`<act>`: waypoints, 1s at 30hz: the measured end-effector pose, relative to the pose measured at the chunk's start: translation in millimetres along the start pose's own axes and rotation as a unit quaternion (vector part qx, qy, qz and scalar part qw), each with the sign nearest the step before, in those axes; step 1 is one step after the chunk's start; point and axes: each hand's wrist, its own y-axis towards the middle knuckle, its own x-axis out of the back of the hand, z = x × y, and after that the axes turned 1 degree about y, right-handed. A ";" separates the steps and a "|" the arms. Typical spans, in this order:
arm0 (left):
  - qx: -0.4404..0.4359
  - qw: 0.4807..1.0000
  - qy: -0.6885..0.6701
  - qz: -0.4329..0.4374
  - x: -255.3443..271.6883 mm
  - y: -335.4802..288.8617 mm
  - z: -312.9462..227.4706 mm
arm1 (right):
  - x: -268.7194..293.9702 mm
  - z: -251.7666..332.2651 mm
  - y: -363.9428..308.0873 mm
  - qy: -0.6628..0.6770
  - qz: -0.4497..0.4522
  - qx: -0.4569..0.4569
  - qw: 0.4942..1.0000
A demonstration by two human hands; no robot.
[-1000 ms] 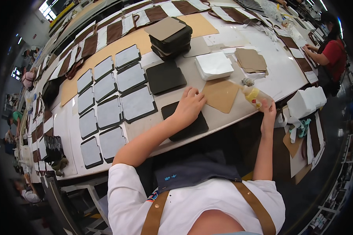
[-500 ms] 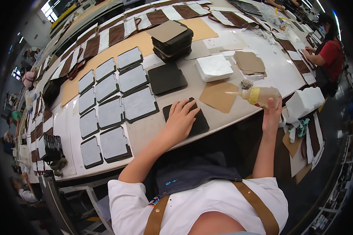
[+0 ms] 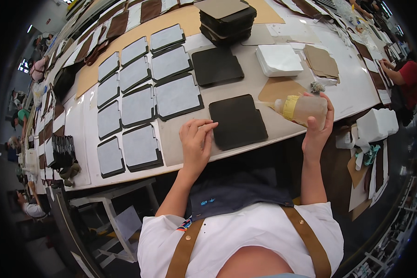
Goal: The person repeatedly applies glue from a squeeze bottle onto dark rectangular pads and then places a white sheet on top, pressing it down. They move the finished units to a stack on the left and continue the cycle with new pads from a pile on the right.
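Observation:
A flat black panel [image 3: 238,123] with a notched corner lies at the table's near edge in front of me. My left hand [image 3: 197,141] is at its left edge, fingers loosely bent, the fingertips at or just touching that edge. To the right of the panel, my right hand [image 3: 319,118] is wrapped round a clear squeeze bottle [image 3: 306,110] with a yellow band, tilted with its nozzle toward the left. A second black panel [image 3: 217,66] lies farther off. Rows of black panels topped with pale grey sheets [image 3: 138,105] cover the table on the left.
A tall stack of black pieces [image 3: 227,23] stands at the back. White sheets [image 3: 278,60] and brown card pieces [image 3: 320,62] are piled at the right, near a brown sheet [image 3: 280,88]. White bundles [image 3: 377,127] hang beyond the table's right edge. A person in red [image 3: 407,81] works far right.
My left hand has come off the top of the near black panel to its left edge. The bottle, still in my right hand, is a little nearer that panel. The view has shifted.

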 end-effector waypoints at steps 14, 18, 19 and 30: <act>0.058 0.994 -0.083 0.026 -7.2 -3.2 4.7 | -10.9 -23.8 -4.1 -0.053 -0.036 0.006 0.998; 0.074 0.993 -0.093 0.028 -5.8 -3.7 3.9 | -16.2 -21.5 -5.9 -0.054 -0.033 0.000 0.998; 0.076 0.992 -0.095 0.030 -5.8 -3.6 4.2 | -16.5 -21.7 -6.3 -0.061 -0.030 0.007 0.998; 0.079 0.992 -0.089 0.039 -2.7 -1.6 4.5 | -20.5 -25.4 -9.8 -0.079 0.001 0.050 0.996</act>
